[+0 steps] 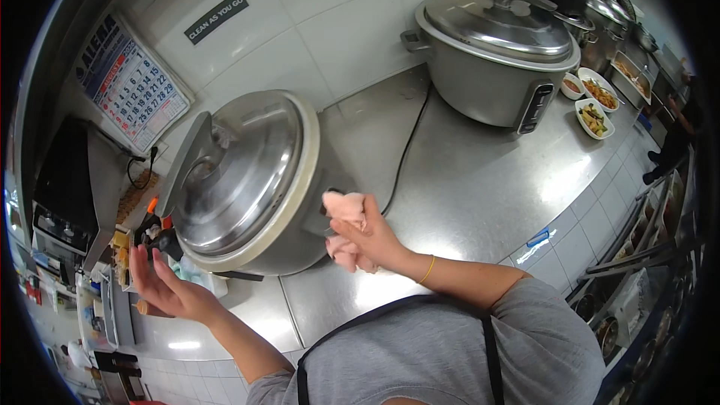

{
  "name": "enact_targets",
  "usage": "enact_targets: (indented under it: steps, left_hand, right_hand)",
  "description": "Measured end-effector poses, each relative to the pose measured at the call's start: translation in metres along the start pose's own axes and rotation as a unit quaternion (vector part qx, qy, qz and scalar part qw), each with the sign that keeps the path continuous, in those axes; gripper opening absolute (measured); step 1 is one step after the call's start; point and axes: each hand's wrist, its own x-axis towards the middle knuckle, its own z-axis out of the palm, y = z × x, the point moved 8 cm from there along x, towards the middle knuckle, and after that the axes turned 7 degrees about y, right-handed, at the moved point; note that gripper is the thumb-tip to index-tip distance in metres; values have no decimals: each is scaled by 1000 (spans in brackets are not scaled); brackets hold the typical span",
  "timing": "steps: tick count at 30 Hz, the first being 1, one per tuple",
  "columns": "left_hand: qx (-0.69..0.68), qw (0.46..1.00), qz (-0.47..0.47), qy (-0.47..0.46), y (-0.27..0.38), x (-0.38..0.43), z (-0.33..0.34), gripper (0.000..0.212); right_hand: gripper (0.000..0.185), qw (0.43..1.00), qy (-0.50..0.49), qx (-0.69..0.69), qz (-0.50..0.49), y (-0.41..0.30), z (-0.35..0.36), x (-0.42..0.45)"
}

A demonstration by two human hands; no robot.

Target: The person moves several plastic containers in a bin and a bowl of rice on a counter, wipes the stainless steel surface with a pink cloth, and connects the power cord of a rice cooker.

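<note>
My right hand [371,236] grips a crumpled pink cloth [344,208] close to the front side of a large rice cooker [242,174] with a domed steel lid and grey handle. A yellow band circles my right wrist. My left hand [174,292] is raised at the cooker's near left, its fingers apart and holding nothing. The cooker stands on a stainless steel counter [478,180]. Farther right on the same counter is a second large rice cooker [484,62], its lid on and its control panel facing the counter's front edge.
A black power cord [406,152] runs across the counter between the cookers. Bowls of food [594,119], a metal tray [633,76] and steel pots [604,22] stand at the far right. A toaster-like appliance [73,191] is at left, below a wall calendar [135,90]. A person [680,129] stands far right.
</note>
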Motion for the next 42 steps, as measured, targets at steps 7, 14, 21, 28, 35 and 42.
enact_targets:
  steps: [7,14,21,28,35,42]
  left_hand:
    - [-164,828,79,-531,95,-161,122,45]
    - [139,728,-19,-671,-20,-332,175,57]
    - [104,613,-101,-777,-20,-337,162,55]
    - [-129,777,-303,-536,18,-260,142,59]
    - [-311,596,-553,-493,50,-226,136,41]
    - [-295,683,-400,-534,85,-138,85,21]
  right_hand:
    - [43,938,48,-343,-14,21,-152,46]
    - [67,910,68,-394,114,108,-201,120]
    - [50,947,107,126,277,153,-140,125]
    - [35,987,-94,104,79,19,-65,47]
    - [14,916,-326,-190,-134,-69,-18,-45]
    - [52,901,-169,-247,-314,-148,-36,-4]
